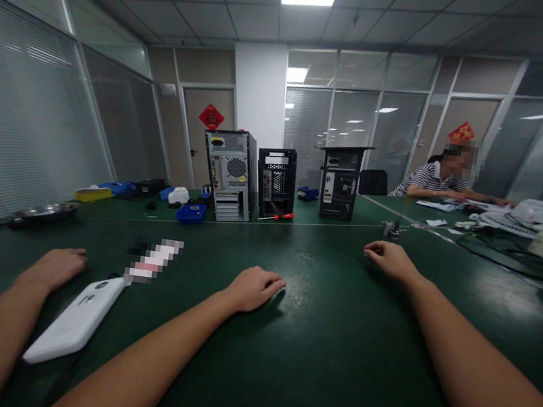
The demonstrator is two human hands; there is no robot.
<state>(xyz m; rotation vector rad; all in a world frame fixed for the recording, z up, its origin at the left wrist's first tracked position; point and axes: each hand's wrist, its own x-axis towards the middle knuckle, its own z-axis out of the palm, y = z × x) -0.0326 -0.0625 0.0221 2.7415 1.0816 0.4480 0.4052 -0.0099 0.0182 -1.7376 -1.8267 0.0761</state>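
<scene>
My left hand (252, 290) rests low over the middle of the green table (322, 345), its fingers together. A small pale edge shows at its fingertips, too little to name. Farther out to the right, my right hand (392, 259) has thumb and fingers pinched near the tabletop; a tiny glint lies under them, and I cannot make out what it is. Just beyond that hand stand small metal pieces (391, 230). Left of my left forearm lies a white flat device (78, 321) with a dark round spot near its top.
Another person's hand (53, 267) rests at far left. Computer cases (235, 175) (276, 180) (339, 185) stand at the back, near a red screwdriver (284, 217) and a blue bin (191, 213). A person in a striped shirt (423, 182) leans over papers; cables (501, 253) and white parts lie at right.
</scene>
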